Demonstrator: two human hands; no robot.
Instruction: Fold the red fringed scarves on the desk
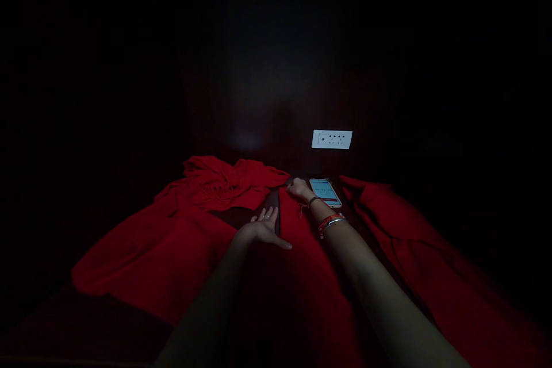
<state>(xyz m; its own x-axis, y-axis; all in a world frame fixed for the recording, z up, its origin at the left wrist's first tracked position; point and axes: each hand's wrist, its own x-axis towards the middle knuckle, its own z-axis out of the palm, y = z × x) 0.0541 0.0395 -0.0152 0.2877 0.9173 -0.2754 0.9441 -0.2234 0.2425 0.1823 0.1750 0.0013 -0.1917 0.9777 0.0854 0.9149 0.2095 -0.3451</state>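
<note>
A long piece of red cloth (310, 276) runs away from me down the middle of the dark surface. At its far end, my right hand (299, 189) is closed, with curled fingers on the cloth's edge; the fingertips are partly hidden. A few loose threads (301, 211) hang just below this hand. My left hand (264, 231) is open, palm turned up and sideways, fingers apart, its thumb over the cloth's left edge. Left of it lies a heap of red fabric (172, 241), with a gathered, laced-looking part (219, 188) at the back.
A lit phone (325, 192) lies just right of my right hand. More red fabric (409, 230) spreads along the right side. Behind, a white socket panel (332, 139) is set in a dark wall. Both sides of the scene fall into deep shadow.
</note>
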